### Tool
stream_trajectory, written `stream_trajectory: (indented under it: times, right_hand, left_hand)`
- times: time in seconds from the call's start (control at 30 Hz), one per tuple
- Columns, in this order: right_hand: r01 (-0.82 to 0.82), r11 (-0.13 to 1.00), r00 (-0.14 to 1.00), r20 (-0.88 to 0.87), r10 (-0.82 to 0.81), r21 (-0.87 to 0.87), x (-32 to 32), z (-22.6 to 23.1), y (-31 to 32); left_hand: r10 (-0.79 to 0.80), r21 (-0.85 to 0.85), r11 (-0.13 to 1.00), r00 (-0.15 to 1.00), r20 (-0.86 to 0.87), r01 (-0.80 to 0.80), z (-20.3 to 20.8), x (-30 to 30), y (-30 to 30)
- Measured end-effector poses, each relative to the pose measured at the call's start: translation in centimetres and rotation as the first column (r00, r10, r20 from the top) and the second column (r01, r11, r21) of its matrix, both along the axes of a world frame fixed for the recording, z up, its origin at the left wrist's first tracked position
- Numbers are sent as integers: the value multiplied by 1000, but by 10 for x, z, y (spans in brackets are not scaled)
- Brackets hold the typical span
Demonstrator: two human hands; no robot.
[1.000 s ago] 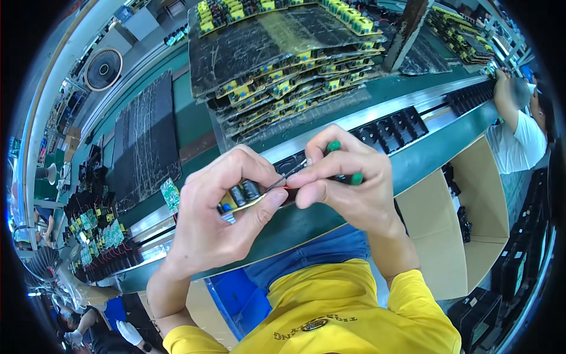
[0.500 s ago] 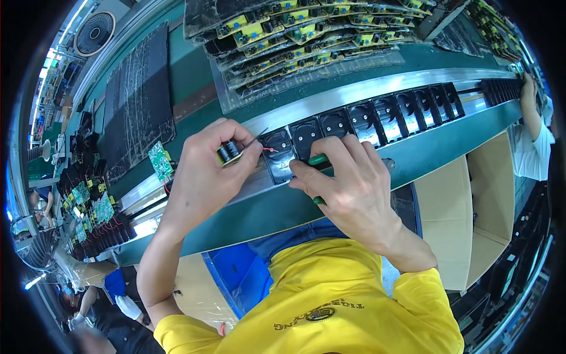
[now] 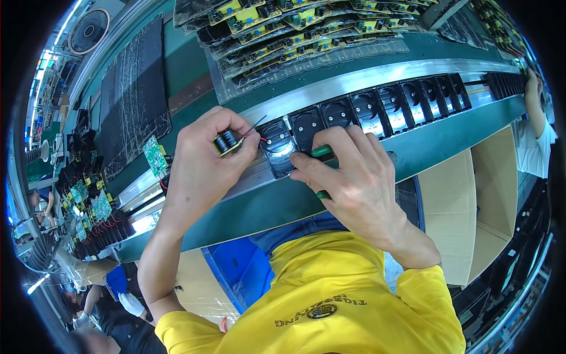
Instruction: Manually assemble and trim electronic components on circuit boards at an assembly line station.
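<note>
Pinched in my left hand (image 3: 203,156) is a small circuit board (image 3: 226,143) carrying black cylindrical parts. A thin dark lead and a red wire (image 3: 263,140) stick out past the fingertips, over a black plastic case (image 3: 277,153) with round recesses. My right hand (image 3: 356,186) is curled around a hand tool with green handles (image 3: 322,151); its head is mostly hidden, so its exact kind cannot be told. The thumb and forefinger of that hand touch the right side of this case, beside the neighbouring one.
More black cases (image 3: 368,112) stand in a row along the metal rail to the right. Stacked sheets of yellow boards (image 3: 283,50) lie beyond. Wired green boards (image 3: 97,203) crowd the left, cardboard boxes (image 3: 445,218) stand below right, and another person's arm (image 3: 533,106) is at far right.
The green tool has turned in my right hand, so less of it shows. The red wire now sits closer to my left fingertips. The view has shifted slightly.
</note>
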State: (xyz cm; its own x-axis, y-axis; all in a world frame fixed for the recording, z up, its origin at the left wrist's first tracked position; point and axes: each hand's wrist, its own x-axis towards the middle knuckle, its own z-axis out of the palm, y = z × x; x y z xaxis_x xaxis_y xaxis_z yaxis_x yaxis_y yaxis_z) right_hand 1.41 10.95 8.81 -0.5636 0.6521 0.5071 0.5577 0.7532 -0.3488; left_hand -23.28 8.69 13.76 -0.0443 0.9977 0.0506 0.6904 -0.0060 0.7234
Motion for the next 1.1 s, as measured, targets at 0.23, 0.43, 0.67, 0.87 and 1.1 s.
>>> stream_trajectory:
  times: [0.23, 0.43, 0.67, 0.87, 1.1]
  right_hand:
    - [-1, 1000, 1000, -3, 0, -14, 0, -1, 0]
    - [-11, 1000, 999, 39, 12, -27, 1, 8, 0]
    - [-434, 701, 681, -715, -155, -565, -15, 64, 21]
    - [-770, 521, 222, -920, -323, -368, -69, 25, 64]
    - [-795, 505, 129, -908, -398, -335, -89, 18, 63]
  left_hand:
    - [-13, -26, 1000, 999, -40, 12, 3, 1, 0]
    - [-106, -14, 994, 992, -69, 105, 6, 9, 1]
    - [-305, 96, 939, 929, -212, 330, -7, -19, 6]
    - [-397, 207, 830, 809, -433, 518, -17, -30, 17]
    - [-385, 250, 809, 801, -459, 532, -26, -36, 16]
